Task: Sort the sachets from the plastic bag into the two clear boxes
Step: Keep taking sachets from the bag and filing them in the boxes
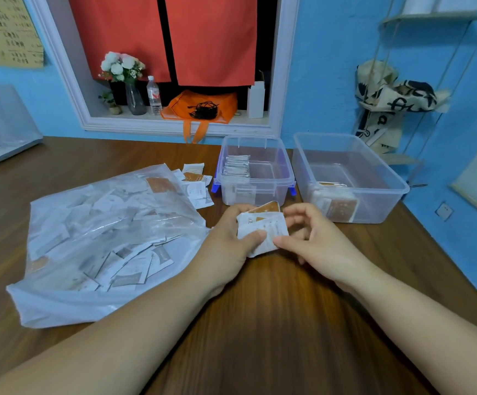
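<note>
Sachet stack [263, 228] gripped in left hand [231, 240], thumb on top; right hand [311, 238] pinching the edge nearest it. Probably light, floppy, slick: peel singly by a corner.

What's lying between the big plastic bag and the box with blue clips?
A few loose sachets lie on the wooden table between the plastic bag and that box, seen in the head view.
</note>
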Available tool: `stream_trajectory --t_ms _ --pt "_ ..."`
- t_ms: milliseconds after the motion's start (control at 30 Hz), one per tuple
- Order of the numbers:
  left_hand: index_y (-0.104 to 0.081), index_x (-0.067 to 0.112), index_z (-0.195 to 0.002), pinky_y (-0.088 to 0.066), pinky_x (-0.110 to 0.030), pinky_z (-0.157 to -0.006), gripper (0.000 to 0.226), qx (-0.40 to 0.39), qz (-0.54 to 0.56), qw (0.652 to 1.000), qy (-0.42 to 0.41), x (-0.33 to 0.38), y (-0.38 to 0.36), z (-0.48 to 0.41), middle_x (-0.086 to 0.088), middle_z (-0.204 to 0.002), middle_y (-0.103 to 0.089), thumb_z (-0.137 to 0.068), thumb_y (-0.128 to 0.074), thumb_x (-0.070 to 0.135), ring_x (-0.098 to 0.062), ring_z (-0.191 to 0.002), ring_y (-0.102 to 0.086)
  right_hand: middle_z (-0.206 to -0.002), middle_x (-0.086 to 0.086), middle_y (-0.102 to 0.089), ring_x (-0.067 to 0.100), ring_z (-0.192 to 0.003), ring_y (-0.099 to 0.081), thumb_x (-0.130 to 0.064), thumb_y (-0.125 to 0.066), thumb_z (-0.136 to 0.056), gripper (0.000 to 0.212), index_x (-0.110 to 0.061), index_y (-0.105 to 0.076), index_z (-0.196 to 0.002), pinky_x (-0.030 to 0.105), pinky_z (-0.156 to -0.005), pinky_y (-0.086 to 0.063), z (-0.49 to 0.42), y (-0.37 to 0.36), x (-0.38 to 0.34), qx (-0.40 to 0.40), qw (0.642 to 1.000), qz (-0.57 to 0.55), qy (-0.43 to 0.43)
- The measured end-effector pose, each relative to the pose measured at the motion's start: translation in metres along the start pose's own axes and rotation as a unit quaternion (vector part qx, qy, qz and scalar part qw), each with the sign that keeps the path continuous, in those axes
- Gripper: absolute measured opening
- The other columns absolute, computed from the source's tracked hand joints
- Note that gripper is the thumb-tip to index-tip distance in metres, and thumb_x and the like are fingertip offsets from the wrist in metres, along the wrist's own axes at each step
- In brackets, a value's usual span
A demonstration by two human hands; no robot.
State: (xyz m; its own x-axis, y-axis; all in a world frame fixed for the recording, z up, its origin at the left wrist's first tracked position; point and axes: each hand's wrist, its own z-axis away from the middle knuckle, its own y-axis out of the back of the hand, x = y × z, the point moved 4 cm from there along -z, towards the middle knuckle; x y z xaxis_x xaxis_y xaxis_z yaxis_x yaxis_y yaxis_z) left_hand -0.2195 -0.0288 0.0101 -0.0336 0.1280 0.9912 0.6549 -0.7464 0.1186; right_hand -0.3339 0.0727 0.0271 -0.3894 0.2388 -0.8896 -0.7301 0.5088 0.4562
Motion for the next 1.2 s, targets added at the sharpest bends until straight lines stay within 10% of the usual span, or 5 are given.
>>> stream_trajectory --t_ms 233,667,900,1200 --pt "-0.046 0.031 -0.101 -0.045 -0.011 -0.079 0.022 -0.051 -0.168 0.979 -0.106 0.008 -0.005 0.004 0.01 -0.102 -0.06 -0.09 -0.06 0.019 0.0 -0.093 -0.057 -0.111 -0.027 -0.047 -0.012 -0.101 -0.049 -0.024 -0.065 -0.086 0.052 -0.043 -0.041 -0.128 0.002 -0.081 -0.038 0.004 0.002 -0.008 -0.016 0.95 0.215 0.226" --pt "-0.029 0.026 -0.127 -0.039 -0.007 -0.083 0.046 -0.059 -0.22 0.971 -0.07 0.002 -0.004 0.003 0.009 -0.116 -0.049 -0.09 -0.056 0.017 0.0 -0.104 -0.05 -0.145 -0.013 -0.037 0.003 -0.13 -0.037 -0.036 -0.048 -0.095 0.058 -0.033 -0.021 -0.147 0.024 -0.106 -0.034 -0.001 -0.013 0.003 -0.103 0.934 0.288 0.184" --pt "-0.043 0.026 -0.121 -0.041 -0.012 -0.082 0.036 -0.009 -0.282 0.957 -0.069 0.003 0.005 0.003 0.01 -0.112 -0.056 -0.089 -0.06 0.029 -0.001 -0.098 -0.052 -0.111 -0.011 -0.052 -0.003 -0.1 -0.044 -0.032 -0.051 -0.095 0.03 -0.035 -0.044 -0.124 0.011 -0.08 -0.035 -0.006 -0.006 0.007 -0.068 0.95 0.262 0.156" --pt "-0.041 0.022 -0.123 -0.036 -0.024 -0.079 0.035 -0.014 -0.381 0.922 -0.07 -0.002 -0.004 0.0 -0.004 -0.111 -0.054 -0.092 -0.054 0.034 -0.013 -0.096 -0.047 -0.125 -0.013 -0.048 -0.001 -0.113 -0.043 -0.03 -0.049 -0.096 0.037 -0.026 -0.041 -0.132 0.017 -0.096 -0.036 0.0 -0.011 0.001 -0.105 0.952 0.238 0.164"
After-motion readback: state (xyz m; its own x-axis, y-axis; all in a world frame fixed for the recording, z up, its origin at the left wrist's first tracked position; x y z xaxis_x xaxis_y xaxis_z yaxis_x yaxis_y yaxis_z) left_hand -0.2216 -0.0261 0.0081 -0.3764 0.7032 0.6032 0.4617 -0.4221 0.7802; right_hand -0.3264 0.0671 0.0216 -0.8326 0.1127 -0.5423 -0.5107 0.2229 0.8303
